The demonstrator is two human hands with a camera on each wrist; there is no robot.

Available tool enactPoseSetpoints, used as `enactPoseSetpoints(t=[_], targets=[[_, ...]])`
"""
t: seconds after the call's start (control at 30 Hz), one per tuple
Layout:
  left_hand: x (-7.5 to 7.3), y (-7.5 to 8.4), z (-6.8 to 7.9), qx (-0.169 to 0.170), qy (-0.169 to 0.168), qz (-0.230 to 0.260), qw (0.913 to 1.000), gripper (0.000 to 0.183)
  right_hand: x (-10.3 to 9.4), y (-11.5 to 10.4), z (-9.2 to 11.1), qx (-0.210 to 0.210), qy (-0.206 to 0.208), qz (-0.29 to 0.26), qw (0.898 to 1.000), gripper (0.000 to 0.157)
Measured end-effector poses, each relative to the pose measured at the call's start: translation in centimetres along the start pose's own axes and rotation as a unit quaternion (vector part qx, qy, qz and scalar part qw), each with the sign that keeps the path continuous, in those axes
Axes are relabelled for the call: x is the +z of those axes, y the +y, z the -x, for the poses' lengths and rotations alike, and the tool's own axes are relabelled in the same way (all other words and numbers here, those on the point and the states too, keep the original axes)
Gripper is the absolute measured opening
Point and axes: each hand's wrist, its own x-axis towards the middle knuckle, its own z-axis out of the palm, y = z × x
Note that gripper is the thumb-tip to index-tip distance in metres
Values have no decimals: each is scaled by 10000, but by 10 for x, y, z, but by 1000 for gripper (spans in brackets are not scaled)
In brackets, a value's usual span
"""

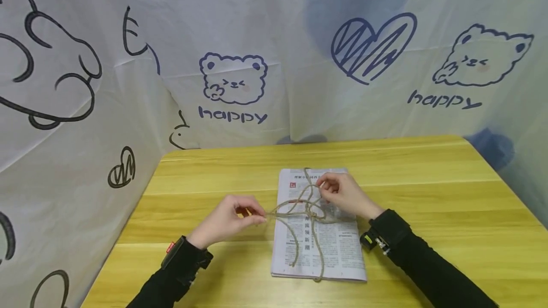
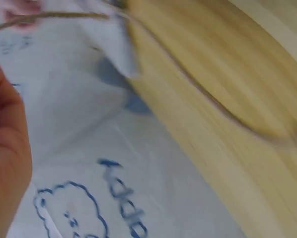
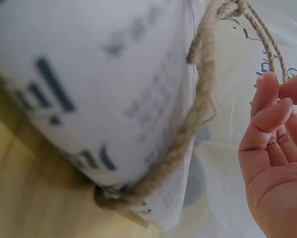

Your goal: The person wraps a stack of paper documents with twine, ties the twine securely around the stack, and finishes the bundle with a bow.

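Note:
A folded stack of newspapers [image 1: 338,246] lies on the table, with brown twine [image 1: 318,246] running lengthwise over it and knotted loosely near its middle. Left of the stack, my left hand [image 1: 233,217] pinches twine between thumb and fingertips, drawn out from the knot. Above the upper right part of the paper, my right hand [image 1: 344,194] pinches a twine loop. In the right wrist view, the fingertips [image 3: 270,84] hold two strands leading to the knot [image 3: 233,7]. A loose twine end hangs down over the print. The left wrist view is blurred and shows only part of the hand [image 2: 7,148].
The yellow wood-grain table [image 1: 205,179] extends around the newspapers. White cloth [image 1: 295,27] with drawn bears, hearts and lettering hangs behind and at the left. Each wrist wears a black strap [image 1: 389,229] with a small device.

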Motion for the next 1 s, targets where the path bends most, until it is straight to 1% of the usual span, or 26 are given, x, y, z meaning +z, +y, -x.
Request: enactPoseSetpoints(t=[0.07,0.1,0.13,0.17,0.2,0.27,0.3,0.33,0.37,0.4,0.43,0.53,0.6,0.63,0.7,0.77,0.83,0.93,1.0], targets=[[8,8,-4,26,303,296,9991,6,-2,-1,0,-80,-32,6,10000,17],[15,10,-5,69,340,411,9986,6,-3,-2,-1,-110,-45,1,9999,17],[23,10,-6,82,299,451,9985,6,-3,-2,-1,-147,-53,9,9999,17],[31,11,-8,132,183,433,9988,6,-4,-3,-1,-186,-66,19,9998,17],[40,11,-9,185,-3,381,9991,8,-5,-4,-1,-210,-68,21,9998,17],[55,10,-11,279,-478,249,9982,15,-5,-4,-2,-270,-55,39,9996,18],[61,8,-13,284,-653,131,9974,17,-5,-5,-2,-289,-54,49,9996,18],[65,6,-15,275,-737,-2,9969,18,-5,-4,-2,-305,-52,59,9995,18],[68,4,-18,232,-717,-104,9971,18,-5,-5,-2,-306,-44,68,9995,19],[68,2,-22,150,-604,-186,9979,17,-4,-5,-2,-311,-34,67,9995,19],[67,0,-27,43,-419,-244,9988,15,-4,-5,-3,-301,-31,65,9995,20],[60,-6,-46,-327,258,-473,9980,12,-2,-5,-4,-317,-38,49,9995,20],[57,-8,-58,-546,473,-606,9955,17,-1,-5,-4,-379,-58,53,9993,20],[56,-10,-64,-620,488,-659,9947,20,0,-6,-4,-407,-62,72,9991,20],[55,-11,-74,-730,395,-789,9934,24,1,-6,-4,-467,-72,123,9988,19],[56,-12,-80,-739,241,-861,9933,27,3,-8,-3,-502,-68,153,9986,19],[56,-13,-83,-687,202,-799,9942,25,4,-10,-1,-461,-41,187,9988,18],[53,-16,-83,-708,366,-515,9955,20,4,-12,5,-336,19,414,9986,21],[50,-19,-81,-777,561,-289,9950,18,2,-11,13,-173,26,780,9968,24]])
